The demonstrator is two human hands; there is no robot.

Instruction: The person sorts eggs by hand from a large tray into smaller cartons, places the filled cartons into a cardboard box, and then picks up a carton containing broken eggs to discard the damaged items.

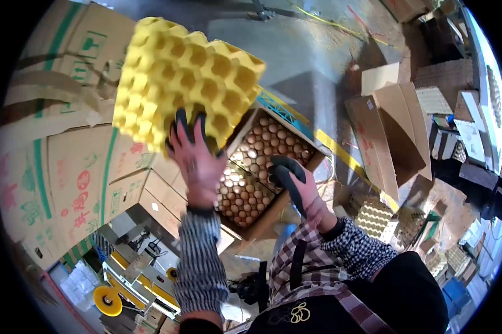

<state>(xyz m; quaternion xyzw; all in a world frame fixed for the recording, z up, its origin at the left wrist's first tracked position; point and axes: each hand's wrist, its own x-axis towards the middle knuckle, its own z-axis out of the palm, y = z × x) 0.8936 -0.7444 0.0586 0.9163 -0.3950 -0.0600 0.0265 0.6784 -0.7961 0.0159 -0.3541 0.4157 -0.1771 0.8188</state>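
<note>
A stack of yellow molded egg trays (192, 72) is at the upper left, beside the cardboard cartons. My left hand (195, 158), in a pink glove with dark fingertips, reaches onto the near side of the stack with its fingers spread. Right of it and lower lies an open carton of brown eggs (245, 206), filled with rows of eggs. My right hand (298, 186), in a pink and black glove, is over the carton's right side. Its fingers are loosely bent and apart, and I see nothing between them. The palm is hidden.
Large printed cartons (78, 183) are stacked along the left. An opened cardboard box (392, 133) stands on the right, with gray egg trays (376, 217) below it. A yellow floor stripe (354, 164) runs between. Equipment with a yellow wheel (107, 300) is at the lower left.
</note>
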